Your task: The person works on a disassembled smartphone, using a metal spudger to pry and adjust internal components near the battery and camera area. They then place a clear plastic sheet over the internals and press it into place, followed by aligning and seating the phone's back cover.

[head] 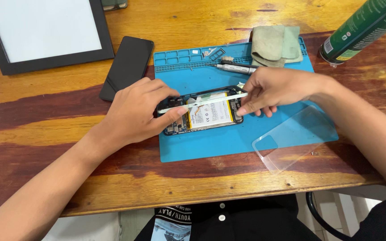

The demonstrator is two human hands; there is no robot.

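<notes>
The worn wooden bench (45, 120) carries a blue rubber work mat (211, 143). At its right near corner lies a clear plastic phone cover (298, 136). In the middle of the mat lies an opened black phone with a white battery (208, 114). Above it, the left hand (137, 111) and right hand (275, 89) each pinch one end of a thin pale strip (204, 102).
</notes>
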